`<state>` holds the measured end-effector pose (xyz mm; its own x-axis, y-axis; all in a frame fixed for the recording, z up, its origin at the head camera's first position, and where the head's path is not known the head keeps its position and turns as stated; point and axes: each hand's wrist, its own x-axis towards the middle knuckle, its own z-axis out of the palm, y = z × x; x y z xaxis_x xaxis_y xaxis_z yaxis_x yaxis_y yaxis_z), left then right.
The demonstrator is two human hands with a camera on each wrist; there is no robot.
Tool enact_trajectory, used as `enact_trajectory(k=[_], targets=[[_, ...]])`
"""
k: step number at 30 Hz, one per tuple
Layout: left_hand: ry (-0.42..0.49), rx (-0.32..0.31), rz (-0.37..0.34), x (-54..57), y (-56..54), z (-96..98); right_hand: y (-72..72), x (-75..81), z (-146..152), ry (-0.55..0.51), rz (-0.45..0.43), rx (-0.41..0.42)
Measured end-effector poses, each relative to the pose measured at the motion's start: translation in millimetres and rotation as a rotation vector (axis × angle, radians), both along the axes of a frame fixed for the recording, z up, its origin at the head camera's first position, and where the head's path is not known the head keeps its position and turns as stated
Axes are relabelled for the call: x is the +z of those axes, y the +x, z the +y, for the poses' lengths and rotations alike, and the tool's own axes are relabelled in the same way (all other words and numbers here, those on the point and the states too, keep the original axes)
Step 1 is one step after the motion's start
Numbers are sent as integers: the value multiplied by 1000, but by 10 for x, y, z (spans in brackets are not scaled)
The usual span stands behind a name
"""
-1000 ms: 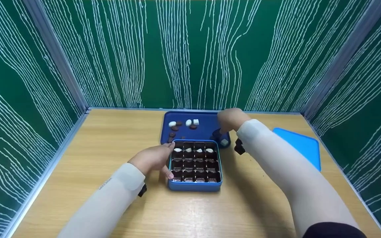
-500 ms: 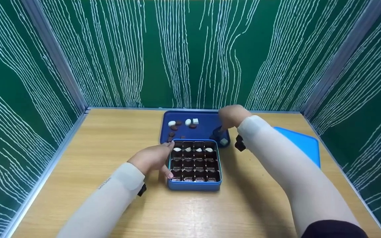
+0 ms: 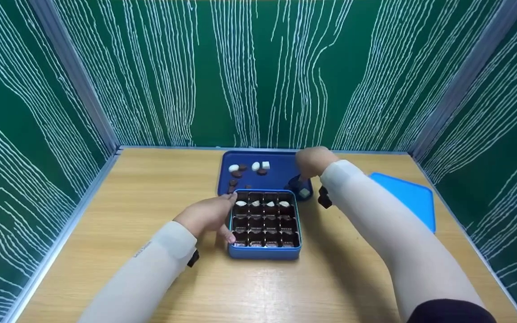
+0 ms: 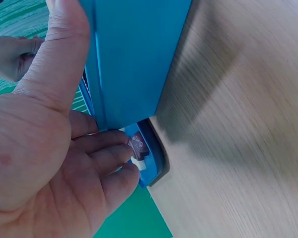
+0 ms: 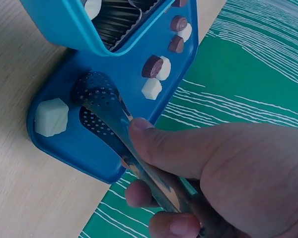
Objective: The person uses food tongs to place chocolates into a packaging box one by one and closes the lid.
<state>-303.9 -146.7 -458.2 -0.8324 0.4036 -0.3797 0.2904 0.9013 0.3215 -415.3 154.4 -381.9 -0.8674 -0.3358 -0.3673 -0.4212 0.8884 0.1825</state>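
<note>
An open blue box (image 3: 265, 254) with a dark brown divided insert stands mid-table; a row of its compartments holds white-topped chocolates (image 3: 270, 204). My left hand (image 3: 209, 213) grips the box's left side, thumb at the near corner and fingers bent at the far corner. In my right hand (image 5: 228, 163) is a pair of metal tongs (image 5: 107, 114), pinched between thumb and fingers, perforated ends down over the dark blue tray (image 5: 154, 106). A white square chocolate (image 5: 51, 117) lies beside the tongs' ends. Whether the tongs hold anything I cannot tell.
White and brown chocolates (image 3: 256, 166) are scattered over the tray's left part, behind the box. A bright blue lid (image 3: 409, 199) lies on the wooden table (image 3: 159, 179) at the right. Green panels with white streaks (image 3: 204, 80) enclose the back and sides.
My right hand and the tongs have shifted only slightly over the tray. The left hand and the box stay in place.
</note>
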Motion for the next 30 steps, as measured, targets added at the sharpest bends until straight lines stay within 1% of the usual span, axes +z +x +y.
enact_trajectory(k=[4, 7, 9, 10, 13, 16, 17, 21, 26, 30], targets=[[13, 12, -6, 15, 8, 1, -4, 3, 10, 0, -9, -1], [26, 25, -18, -4, -6, 0, -10, 9, 25, -5, -7, 2], [26, 30, -24, -32, -28, 1, -10, 31, 44, -9, -1, 5], [26, 27, -17, -98, -69, -12, -4, 49, 52, -15, 5, 5], [29, 40, -26, -121, -91, -5, 21, 122, 75, -38, 25, 5], [37, 42, -28, -103, -68, -4, 71, 221, 78, -48, 48, 16], [38, 47, -35, -38, -23, 8, 89, 253, 73, -45, 52, 19], [35, 43, -17, 7, 44, -3, 210, 382, 28, -34, 66, 53], [65, 48, -29, -1, 32, -11, 442, 493, -100, -17, 67, 137], [84, 58, -39, 8, 28, -14, 642, 501, -255, 13, 42, 218]])
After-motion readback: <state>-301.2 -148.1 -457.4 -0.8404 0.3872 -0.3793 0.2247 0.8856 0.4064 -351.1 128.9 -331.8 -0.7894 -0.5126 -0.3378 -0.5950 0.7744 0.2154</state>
